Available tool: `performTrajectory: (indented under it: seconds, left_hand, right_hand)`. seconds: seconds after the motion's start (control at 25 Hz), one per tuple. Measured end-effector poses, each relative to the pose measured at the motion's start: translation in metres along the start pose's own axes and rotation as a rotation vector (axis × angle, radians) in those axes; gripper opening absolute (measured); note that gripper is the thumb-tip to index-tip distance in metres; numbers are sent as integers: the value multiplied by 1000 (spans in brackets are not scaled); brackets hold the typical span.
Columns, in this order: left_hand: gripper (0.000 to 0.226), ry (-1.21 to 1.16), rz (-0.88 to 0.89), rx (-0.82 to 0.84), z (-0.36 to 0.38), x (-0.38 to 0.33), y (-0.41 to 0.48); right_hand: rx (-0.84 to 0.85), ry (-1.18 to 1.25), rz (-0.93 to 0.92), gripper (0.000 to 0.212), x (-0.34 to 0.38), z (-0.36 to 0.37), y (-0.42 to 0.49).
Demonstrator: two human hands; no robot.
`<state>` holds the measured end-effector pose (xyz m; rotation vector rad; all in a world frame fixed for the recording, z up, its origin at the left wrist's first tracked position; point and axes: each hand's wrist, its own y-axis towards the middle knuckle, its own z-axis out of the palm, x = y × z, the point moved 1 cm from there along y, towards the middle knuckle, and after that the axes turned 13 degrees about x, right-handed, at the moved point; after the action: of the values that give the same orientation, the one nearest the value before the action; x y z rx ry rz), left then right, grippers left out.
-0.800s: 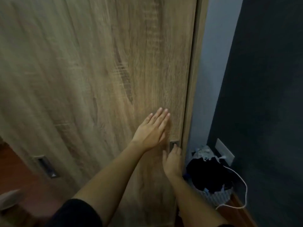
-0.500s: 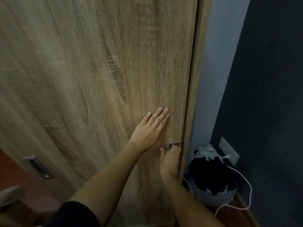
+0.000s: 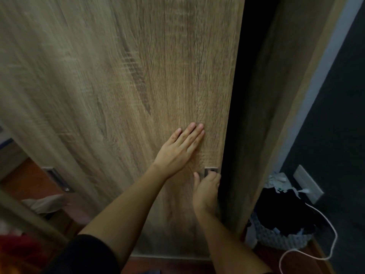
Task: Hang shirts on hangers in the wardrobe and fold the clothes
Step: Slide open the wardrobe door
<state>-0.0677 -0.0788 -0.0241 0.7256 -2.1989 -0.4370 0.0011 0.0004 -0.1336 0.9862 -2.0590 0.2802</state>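
Wardrobe door (image 3: 138,95), a tall sliding panel of rough-grained oak laminate, fills the view. Nearest, the right hand (image 3: 206,191) hooks curled fingers into the recessed metal pull (image 3: 211,171) at its edge for purchase; the left hand (image 3: 178,152) presses flat and open above, likely to steady the slide. Beyond, a dark gap (image 3: 240,95) shows nothing of the shirts.

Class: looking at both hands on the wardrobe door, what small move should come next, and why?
Probably keep sliding the door leftward. The right hand hooks the recessed handle, the left hand lies flat on the panel, and only a narrow dark gap shows.
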Motion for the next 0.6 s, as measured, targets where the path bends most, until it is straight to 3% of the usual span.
performTrajectory:
  seconds: [0.36, 0.6]
  left_hand:
    - [59, -19, -32, 3, 29, 131, -114]
    - [90, 16, -85, 63, 52, 227, -194]
  right_hand:
    - [95, 77, -58, 42, 112, 116, -64]
    - [140, 171, -114, 39, 185, 194, -112]
